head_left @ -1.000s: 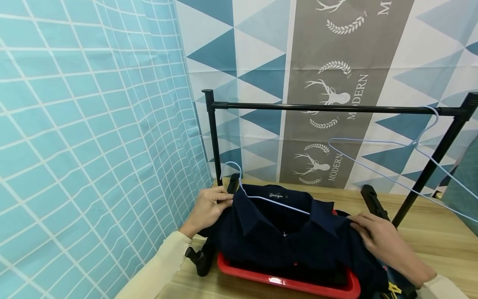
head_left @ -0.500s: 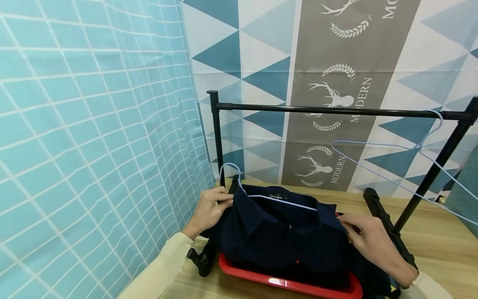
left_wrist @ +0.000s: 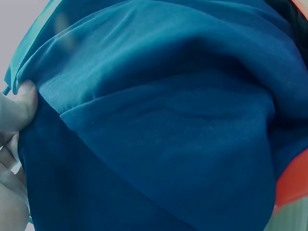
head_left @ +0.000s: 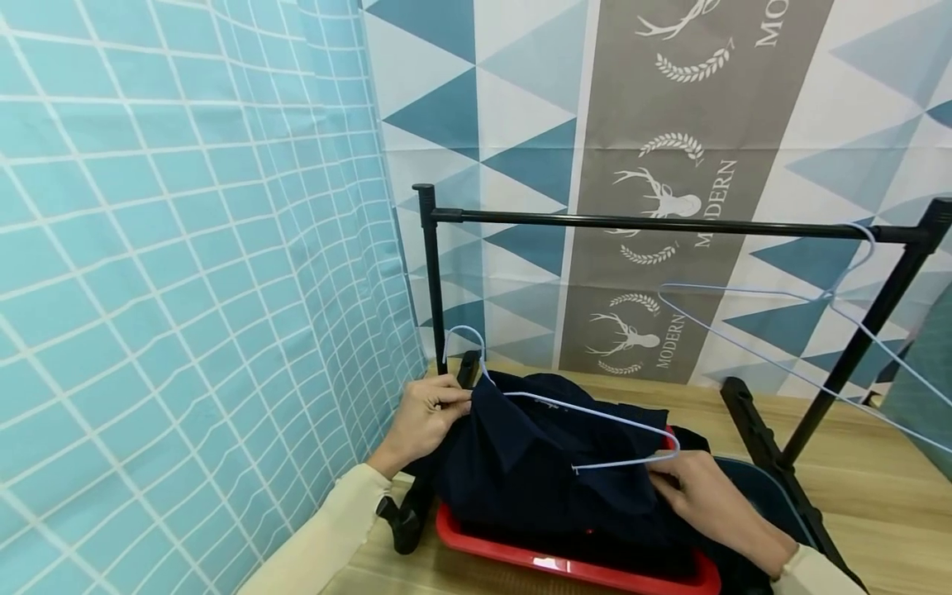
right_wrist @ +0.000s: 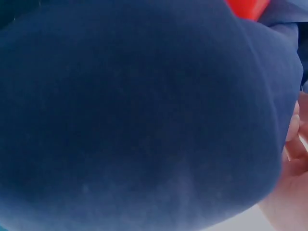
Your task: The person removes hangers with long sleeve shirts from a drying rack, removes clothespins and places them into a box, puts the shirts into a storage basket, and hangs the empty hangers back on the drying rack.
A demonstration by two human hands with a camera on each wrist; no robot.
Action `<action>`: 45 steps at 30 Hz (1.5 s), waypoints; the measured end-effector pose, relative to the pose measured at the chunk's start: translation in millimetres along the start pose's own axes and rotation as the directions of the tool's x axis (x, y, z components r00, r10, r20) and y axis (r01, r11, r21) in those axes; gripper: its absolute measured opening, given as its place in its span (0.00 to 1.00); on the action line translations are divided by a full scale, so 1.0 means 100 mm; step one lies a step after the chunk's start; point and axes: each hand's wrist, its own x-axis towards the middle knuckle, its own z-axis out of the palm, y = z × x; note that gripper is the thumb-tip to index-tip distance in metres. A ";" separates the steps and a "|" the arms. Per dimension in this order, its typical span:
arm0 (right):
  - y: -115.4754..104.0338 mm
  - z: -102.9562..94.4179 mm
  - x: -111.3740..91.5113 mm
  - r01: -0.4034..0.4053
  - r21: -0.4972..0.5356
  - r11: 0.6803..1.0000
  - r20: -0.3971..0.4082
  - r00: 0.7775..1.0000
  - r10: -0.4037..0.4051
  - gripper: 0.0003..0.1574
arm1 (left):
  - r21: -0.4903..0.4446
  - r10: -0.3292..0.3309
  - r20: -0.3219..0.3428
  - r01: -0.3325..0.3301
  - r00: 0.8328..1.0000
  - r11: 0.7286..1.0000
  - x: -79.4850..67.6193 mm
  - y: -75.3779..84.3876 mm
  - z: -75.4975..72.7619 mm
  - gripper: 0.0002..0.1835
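A dark navy collared shirt lies bunched over a red basket. Through its neck runs a pale blue wire hanger; the hook stands up at the left, and the right end of the hanger shows outside the collar. My left hand pinches the shirt by the left side of the collar, below the hook. In the left wrist view the thumb presses on the cloth. My right hand grips the shirt's right shoulder beside the exposed hanger end; its fingertips are partly hidden by fabric.
A black garment rack stands behind the basket, with a second blue hanger on its rail at the right. The rack's right foot lies on the wooden table. A dark bin sits at the right.
My right hand has moved left, drawing the shirt's right side inward. The hanger's right end, hidden inside the shirt before, now shows outside the collar. The left hand has stayed nearly in place.
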 end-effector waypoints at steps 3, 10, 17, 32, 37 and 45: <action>0.00 0.00 0.00 -0.011 0.003 1.000 0.012 1.000 0.011 0.21 | 0.005 0.005 0.013 -0.005 1.000 1.000 -0.01 -0.02 0.00 0.10; 0.04 -0.12 0.02 -0.079 0.052 0.996 0.054 0.996 0.076 0.14 | 0.023 0.021 0.018 -0.022 1.000 0.999 -0.03 -0.05 -0.01 0.10; 0.03 -0.28 0.06 -0.150 0.093 0.984 0.020 0.989 0.149 0.11 | 0.048 0.044 0.006 -0.044 0.999 0.998 -0.03 -0.02 0.00 0.09; -0.08 -0.37 0.15 -0.159 0.263 0.952 -0.093 0.978 0.189 0.16 | 0.059 0.056 0.021 -0.057 0.998 0.997 -0.03 -0.05 0.06 0.10; -0.13 -0.34 0.20 -0.032 0.220 0.975 -0.137 0.988 0.063 0.15 | 0.044 0.037 0.031 -0.039 0.999 0.998 -0.04 -0.07 0.08 0.11; -0.19 -0.33 0.26 0.106 0.181 0.978 -0.117 0.989 -0.085 0.16 | 0.043 0.005 0.064 -0.008 0.998 0.999 -0.05 -0.05 0.07 0.10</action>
